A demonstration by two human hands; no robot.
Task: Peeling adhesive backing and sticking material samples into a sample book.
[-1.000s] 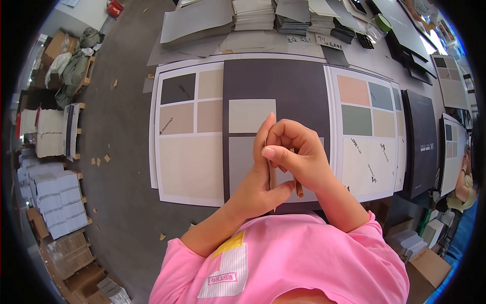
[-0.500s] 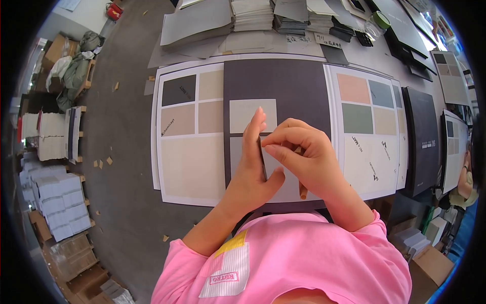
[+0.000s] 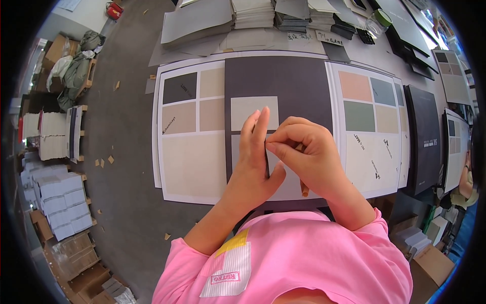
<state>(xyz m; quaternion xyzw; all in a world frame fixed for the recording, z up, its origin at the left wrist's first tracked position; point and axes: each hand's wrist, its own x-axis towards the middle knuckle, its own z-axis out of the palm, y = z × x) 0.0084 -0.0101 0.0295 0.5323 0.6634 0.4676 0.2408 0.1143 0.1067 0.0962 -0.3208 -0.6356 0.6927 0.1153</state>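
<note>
The right hand [image 3: 309, 152] is pinching something very small between thumb and forefinger, right against the inner edge of the left hand [image 3: 255, 157]; what the fingertips are gripping is too small to make out, perhaps the corner of a backing strip or of the sample itself. A slim brown stick-like tool [image 3: 304, 188] is also tucked under the right palm, its end poking out below the hand. The left hand is lying flat and open, fingers straight and together, pressing down on a pale grey sample sheet [image 3: 283, 177] without grasping anything.

That pale sheet is sitting on the dark grey card [image 3: 278, 76] in the middle of the worktop, toward its near edge, just below a cream swatch [image 3: 248, 109] already fixed there. To the left, a white card [image 3: 190, 157] is carrying dark, tan and beige swatches; to the right, another white card [image 3: 377, 152] is showing pink, grey-blue, green and sand ones. Stacks of paper [image 3: 253, 12] are lining the far edge.

To do this step well, I judge the flat hand should be holding the sheet firmly so it cannot slide, keeping its top edge parallel to the cream swatch above, while the pinching fingers are working slowly at the edge rather than tugging, since a hard pull could crease or skew the sheet.
</note>
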